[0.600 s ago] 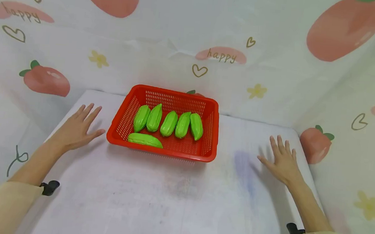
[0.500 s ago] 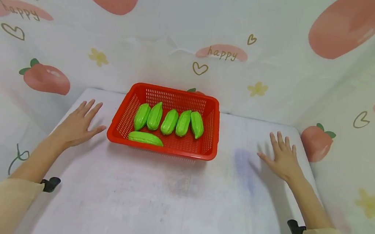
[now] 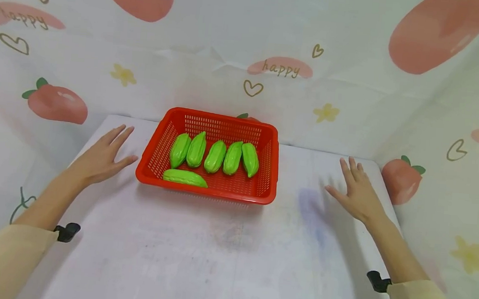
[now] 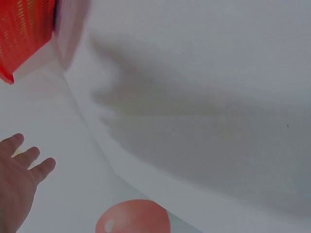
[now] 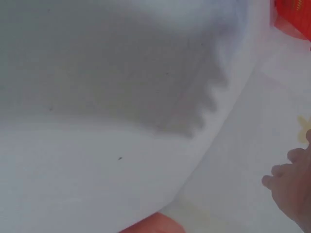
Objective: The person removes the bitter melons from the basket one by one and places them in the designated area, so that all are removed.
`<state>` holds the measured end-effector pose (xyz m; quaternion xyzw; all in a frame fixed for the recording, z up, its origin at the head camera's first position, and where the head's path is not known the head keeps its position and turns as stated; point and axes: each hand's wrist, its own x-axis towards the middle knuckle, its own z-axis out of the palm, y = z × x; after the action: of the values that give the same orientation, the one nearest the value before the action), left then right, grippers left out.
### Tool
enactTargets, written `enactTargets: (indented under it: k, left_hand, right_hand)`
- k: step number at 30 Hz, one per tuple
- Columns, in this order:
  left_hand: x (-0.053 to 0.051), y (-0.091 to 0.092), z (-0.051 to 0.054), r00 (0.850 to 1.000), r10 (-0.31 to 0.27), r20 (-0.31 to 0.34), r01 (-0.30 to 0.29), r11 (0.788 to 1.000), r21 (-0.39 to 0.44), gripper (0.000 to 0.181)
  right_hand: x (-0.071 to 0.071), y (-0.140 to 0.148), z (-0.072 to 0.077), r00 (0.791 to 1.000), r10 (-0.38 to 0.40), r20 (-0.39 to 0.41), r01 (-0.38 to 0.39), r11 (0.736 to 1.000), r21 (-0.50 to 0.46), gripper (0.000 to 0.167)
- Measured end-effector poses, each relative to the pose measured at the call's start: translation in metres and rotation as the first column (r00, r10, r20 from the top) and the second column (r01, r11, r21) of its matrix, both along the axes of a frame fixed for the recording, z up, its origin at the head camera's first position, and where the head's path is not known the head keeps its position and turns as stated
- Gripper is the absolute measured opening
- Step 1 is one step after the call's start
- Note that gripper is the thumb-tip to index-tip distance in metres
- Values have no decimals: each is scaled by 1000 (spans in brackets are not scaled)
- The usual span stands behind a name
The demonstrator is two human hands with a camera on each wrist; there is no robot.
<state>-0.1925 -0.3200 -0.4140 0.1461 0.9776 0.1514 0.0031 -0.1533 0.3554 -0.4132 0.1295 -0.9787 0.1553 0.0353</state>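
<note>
A red plastic basket (image 3: pixel 206 194) with slotted walls sits toward the back of the table. Inside it lie several bright green, ridged, elongated vegetables, like bitter melons. Most stand side by side in a row, and one green vegetable (image 3: pixel 185 178) lies crosswise at the front left. My left hand (image 3: pixel 101 159) is above the table just left of the basket, fingers extended, thumb toward the rim and apart from it. Farther off to the right, my right hand (image 3: pixel 358 196) hovers with fingers straight and holds nothing. Each wrist view shows part of its own hand over a shadow.
The white tabletop (image 3: pixel 197 259) has faint purple and grey stains. A white curtain (image 3: pixel 214 35) printed with pink fruit, hearts and "happy" closes off the back and both sides. Black wrist straps (image 3: pixel 67 232) show at the sleeve cuffs.
My right hand has risen and shifted a little forward and left. My left hand has tilted slightly, its fingers closer together in view. The basket and vegetables have not moved.
</note>
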Motion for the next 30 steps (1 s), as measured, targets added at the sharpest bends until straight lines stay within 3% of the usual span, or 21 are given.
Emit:
enactTargets:
  k: [6, 12, 17, 30]
  left_hand:
    - [-1, 9, 6, 1000, -22, 11, 21, 998, 61, 82]
    - [-2, 18, 4, 999, -28, 23, 26, 995, 97, 84]
    - [-7, 30, 7, 999, -27, 37, 23, 993, 116, 86]
    - [-16, 55, 7, 992, -32, 123, 7, 979, 202, 88]
  right_hand:
    - [-5, -12, 7, 1000, 19, 2, -19, 999, -32, 86]
    - [-11, -33, 13, 1000, 25, 2, -25, 997, -73, 85]
    - [-15, -49, 20, 998, 57, -41, -60, 995, -77, 82]
    - [-31, -83, 29, 989, 140, -48, -147, 971, -186, 78]
